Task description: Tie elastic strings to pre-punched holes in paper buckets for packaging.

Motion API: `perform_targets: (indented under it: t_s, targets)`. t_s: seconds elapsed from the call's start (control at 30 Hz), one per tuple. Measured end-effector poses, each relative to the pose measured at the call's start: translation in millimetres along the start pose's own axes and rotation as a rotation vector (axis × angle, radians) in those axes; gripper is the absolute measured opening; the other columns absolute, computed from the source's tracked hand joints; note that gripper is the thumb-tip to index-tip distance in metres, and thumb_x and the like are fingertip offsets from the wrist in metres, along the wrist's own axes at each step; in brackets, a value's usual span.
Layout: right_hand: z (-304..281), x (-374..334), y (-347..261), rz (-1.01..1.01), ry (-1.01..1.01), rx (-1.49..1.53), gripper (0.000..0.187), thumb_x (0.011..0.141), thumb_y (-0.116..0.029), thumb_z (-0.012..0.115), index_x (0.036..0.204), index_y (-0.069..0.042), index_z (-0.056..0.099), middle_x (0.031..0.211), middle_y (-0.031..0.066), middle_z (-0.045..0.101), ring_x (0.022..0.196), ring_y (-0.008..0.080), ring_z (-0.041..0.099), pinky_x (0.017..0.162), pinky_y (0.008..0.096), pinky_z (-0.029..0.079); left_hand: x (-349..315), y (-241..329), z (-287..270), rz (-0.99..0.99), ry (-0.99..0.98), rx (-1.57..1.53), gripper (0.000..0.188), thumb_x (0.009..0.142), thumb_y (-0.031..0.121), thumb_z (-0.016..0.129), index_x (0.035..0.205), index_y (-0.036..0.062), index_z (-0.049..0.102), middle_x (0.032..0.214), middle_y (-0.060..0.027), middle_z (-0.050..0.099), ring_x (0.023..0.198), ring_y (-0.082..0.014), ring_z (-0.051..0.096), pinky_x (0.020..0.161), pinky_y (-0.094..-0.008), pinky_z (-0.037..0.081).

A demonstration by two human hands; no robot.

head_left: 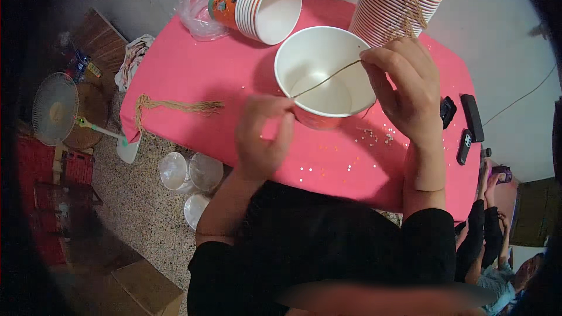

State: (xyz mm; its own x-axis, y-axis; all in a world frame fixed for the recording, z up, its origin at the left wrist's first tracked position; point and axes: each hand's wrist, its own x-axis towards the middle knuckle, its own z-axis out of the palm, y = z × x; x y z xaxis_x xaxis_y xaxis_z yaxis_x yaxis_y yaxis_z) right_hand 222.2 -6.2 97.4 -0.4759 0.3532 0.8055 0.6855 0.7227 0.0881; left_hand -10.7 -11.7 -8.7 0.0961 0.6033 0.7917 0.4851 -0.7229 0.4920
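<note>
A large white-lined paper bucket stands upright on the pink-covered table, right in front of me. Across its mouth runs a thin tan cord, stretched nearly straight and slanting up to the right. My right hand pinches the upper end between thumb and fingers, just over the bucket's right rim. At the lower end, beside the left rim, my left hand is closed on the cord, slightly blurred. A bundle of similar tan cords lies at the table's left, some hanging over the edge.
Nested paper buckets lie on their side at the back left beside a clear plastic bag. A tall bucket stack stands back right, cords draped over it. Small white bits dot the pink cloth. Another person sits right.
</note>
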Motion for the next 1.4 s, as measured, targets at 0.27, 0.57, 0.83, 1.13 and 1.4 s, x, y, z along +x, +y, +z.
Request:
perform_targets:
  t_s: [0.27, 0.57, 0.83, 1.13, 1.4]
  targets:
    - [-15, -8, -9, 0.419, 0.006, 0.634, 0.011, 0.081, 0.005, 0.062, 0.090, -0.001, 0.064, 0.080, 0.0049, 0.063, 0.067, 0.0071, 0.056, 0.060, 0.0208, 0.043, 6, 12, 11, -0.114, -0.301, -0.228, 0.029, 0.080, 0.007, 0.067, 0.107, 0.0004, 0.060, 0.084, -0.0127, 0.058, 0.074, -0.0257, 0.058, 0.065, -0.0358, 0.047]
    - [-23, -16, 3, 0.451, -0.086, 1.617, 0.008, 0.082, 0.002, 0.064, 0.089, 0.006, 0.061, 0.076, 0.0121, 0.062, 0.049, 0.0059, 0.049, 0.043, 0.0184, 0.036, 51, -42, 6, -0.291, -0.116, -0.066, 0.014, 0.079, 0.006, 0.064, 0.093, 0.0025, 0.063, 0.075, -0.0067, 0.055, 0.062, -0.0144, 0.052, 0.057, -0.0291, 0.044]
    - [-20, -11, -8, 0.454, -0.161, 1.725, 0.007, 0.083, 0.007, 0.061, 0.089, 0.008, 0.061, 0.079, 0.0170, 0.063, 0.054, 0.0160, 0.061, 0.045, 0.0221, 0.047, 57, -23, 4, -0.058, 0.097, -0.092, 0.010, 0.085, 0.000, 0.059, 0.094, -0.0003, 0.064, 0.082, -0.0086, 0.063, 0.063, -0.0132, 0.056, 0.062, -0.0276, 0.047]
    - [-11, -7, -8, 0.371, -0.138, 1.634, 0.005, 0.084, 0.007, 0.060, 0.089, 0.009, 0.060, 0.082, 0.0189, 0.064, 0.071, 0.0245, 0.069, 0.064, 0.0300, 0.059, 20, 64, -6, -0.486, -0.642, -1.014, 0.027, 0.088, 0.004, 0.061, 0.114, -0.0033, 0.060, 0.086, -0.0050, 0.066, 0.070, -0.0070, 0.060, 0.064, -0.0222, 0.050]
    - [-6, -10, 18, 0.497, 0.112, 1.490, 0.011, 0.086, 0.003, 0.060, 0.097, 0.005, 0.057, 0.085, 0.0166, 0.066, 0.071, 0.0246, 0.069, 0.063, 0.0323, 0.057, 12, 46, -11, -0.656, -0.477, -0.794, 0.011, 0.090, 0.005, 0.060, 0.096, -0.0023, 0.065, 0.079, -0.0040, 0.065, 0.064, -0.0072, 0.058, 0.057, -0.0214, 0.048]
